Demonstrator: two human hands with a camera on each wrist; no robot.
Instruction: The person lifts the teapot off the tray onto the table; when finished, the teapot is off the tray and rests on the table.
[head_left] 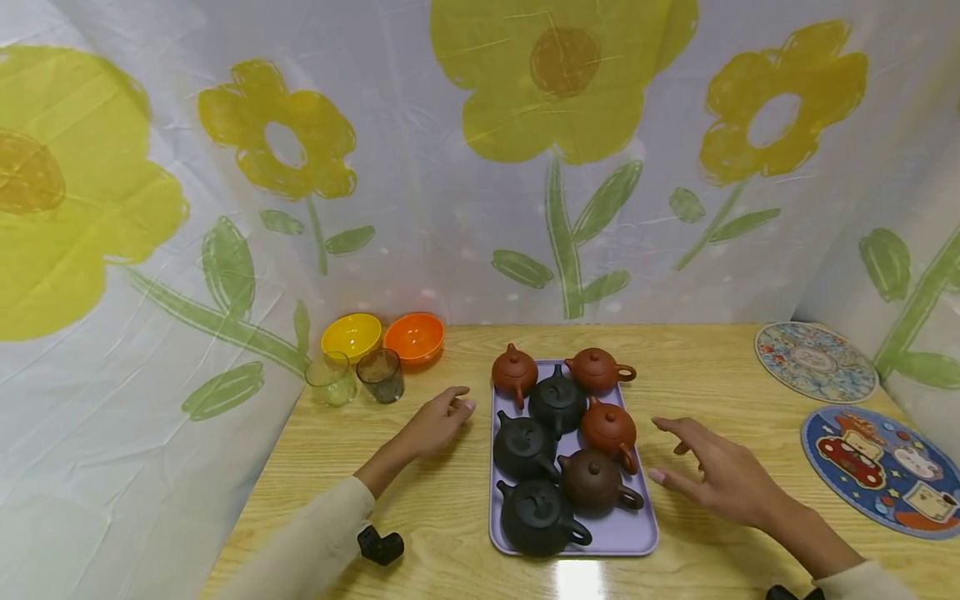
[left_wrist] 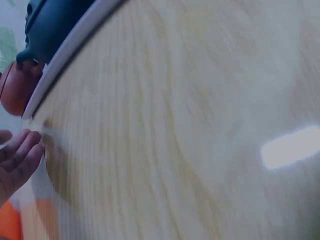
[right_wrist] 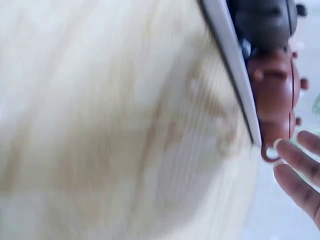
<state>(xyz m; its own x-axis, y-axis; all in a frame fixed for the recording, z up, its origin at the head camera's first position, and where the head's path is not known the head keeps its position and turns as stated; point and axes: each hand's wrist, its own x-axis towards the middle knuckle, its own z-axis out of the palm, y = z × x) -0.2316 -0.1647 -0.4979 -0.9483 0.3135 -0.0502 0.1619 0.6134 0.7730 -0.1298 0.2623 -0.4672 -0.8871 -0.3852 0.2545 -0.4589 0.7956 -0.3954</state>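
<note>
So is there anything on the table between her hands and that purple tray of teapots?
Nothing visible. The left hand lies just left of the tray, the right hand just right of it, with only bare table between. The glasses and bowls stand farther back.

A staged tabletop set-up rather than a lived-in room: a wooden table (head_left: 450,500) boxed in by a flower-printed sheet (head_left: 480,167), with a tray (head_left: 637,533) of teapots, bowls (head_left: 382,336) and mats (head_left: 813,362) laid out

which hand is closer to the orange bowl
Left. The left hand lies on the table just in front of the orange bowl; the right hand is across the purple tray.
</note>
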